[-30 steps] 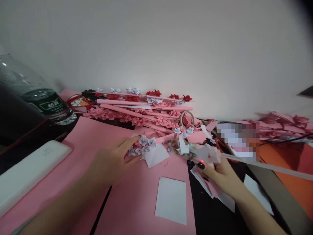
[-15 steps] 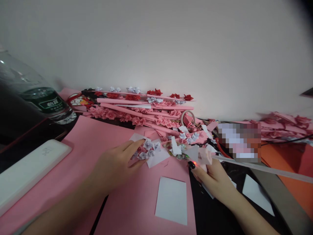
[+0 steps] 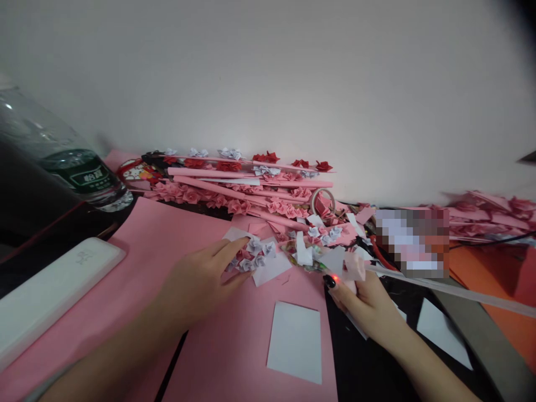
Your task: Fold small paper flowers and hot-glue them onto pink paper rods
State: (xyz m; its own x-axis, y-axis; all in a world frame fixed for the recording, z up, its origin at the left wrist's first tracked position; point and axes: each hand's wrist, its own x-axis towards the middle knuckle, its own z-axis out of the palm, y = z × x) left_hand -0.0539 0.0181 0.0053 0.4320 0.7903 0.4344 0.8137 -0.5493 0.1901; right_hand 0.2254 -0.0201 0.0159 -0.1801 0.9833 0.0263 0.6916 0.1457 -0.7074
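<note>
My left hand (image 3: 209,268) is closed around a cluster of folded paper flowers (image 3: 254,254), white ones around pink, with a white paper sheet (image 3: 274,271) beneath. My right hand (image 3: 364,301) grips a pale glue gun (image 3: 349,279) with a red light glowing by the thumb. A long translucent stick (image 3: 452,287) runs out behind it to the right. White paper scraps (image 3: 304,251) and shiny clear wrapping partly hide the gun's front, which faces the flowers without visible contact. A white paper rectangle (image 3: 295,341) lies on the pink paper (image 3: 234,346) in front of me.
Rolled pink paper and rows of paper flowers (image 3: 226,204) lie along the wall, with a tape roll (image 3: 322,202) among them. On the left stand a water bottle (image 3: 90,176) and a white power bank (image 3: 62,296). Orange paper (image 3: 473,262) and more flowers (image 3: 498,209) are at right.
Both hands keep almost the same position and grip. The whole view has shifted very slightly; nothing has been taken up or let go.
</note>
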